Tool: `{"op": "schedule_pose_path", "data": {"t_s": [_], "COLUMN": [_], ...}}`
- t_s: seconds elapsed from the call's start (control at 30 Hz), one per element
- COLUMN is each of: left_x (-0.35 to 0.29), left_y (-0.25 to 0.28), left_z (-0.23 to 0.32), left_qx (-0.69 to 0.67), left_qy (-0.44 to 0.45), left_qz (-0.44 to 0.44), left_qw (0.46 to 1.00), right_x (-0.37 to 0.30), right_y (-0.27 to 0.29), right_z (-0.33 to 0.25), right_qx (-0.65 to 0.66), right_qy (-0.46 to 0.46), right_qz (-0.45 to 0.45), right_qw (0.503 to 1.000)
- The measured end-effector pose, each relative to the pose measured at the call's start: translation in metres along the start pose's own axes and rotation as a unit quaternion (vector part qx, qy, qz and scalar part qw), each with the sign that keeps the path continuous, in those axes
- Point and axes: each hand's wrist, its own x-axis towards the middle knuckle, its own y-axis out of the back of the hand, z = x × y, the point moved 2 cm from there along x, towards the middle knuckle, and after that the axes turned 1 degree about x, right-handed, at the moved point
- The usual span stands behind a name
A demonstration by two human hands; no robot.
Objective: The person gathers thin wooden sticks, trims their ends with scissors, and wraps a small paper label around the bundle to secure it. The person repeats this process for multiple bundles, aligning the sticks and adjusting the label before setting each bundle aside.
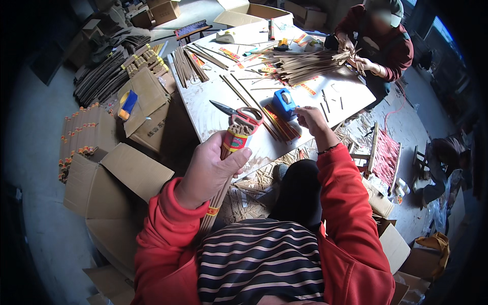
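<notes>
My left hand (pixel 211 165) is closed around a bundle of brown incense sticks (pixel 217 195), held upright at a tilt in front of my chest. A red and yellow paper band (pixel 236 141) wraps its top end, and a second band sits lower down. Over the near right part of the table, my right hand (pixel 311 120) has its fingertips pinched together beside a blue tape dispenser (pixel 284 104). Whatever lies between those fingers is too small to make out. Red-handled scissors (pixel 246 118) lie just beyond the bundle's top. Red and yellow paper strips (pixel 282 126) rest by the dispenser.
On the white table (pixel 203 109) lie loose sticks (pixel 188 66) and a large stick pile (pixel 310 66). Across from me, a person (pixel 378 46) handles sticks at the far right corner. Open cardboard boxes (pixel 137 170) stand at my left; banded bundles (pixel 79 132) lie beyond them.
</notes>
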Motion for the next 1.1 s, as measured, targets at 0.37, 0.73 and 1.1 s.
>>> {"op": "schedule_pose_path", "data": {"t_s": [0.37, 0.73, 1.1], "left_x": [0.006, -0.003, -0.013], "left_y": [-0.001, -0.002, -0.001], "left_z": [-0.006, 0.002, 0.001], "left_qx": [-0.043, -0.051, -0.191], "left_qy": [0.016, 0.004, 0.109], "left_qz": [-0.002, -0.021, -0.118], "left_qw": [0.999, 0.998, 0.968], "right_x": [0.002, -0.002, -0.206], "right_y": [-0.004, 0.011, -0.112], "right_z": [0.0, 0.008, -0.073], "right_qx": [-0.072, -0.179, 0.028], "right_qy": [-0.079, -0.048, 0.22], "right_qz": [0.066, 0.115, -0.291], "right_qw": [0.992, 0.976, 0.931]}}
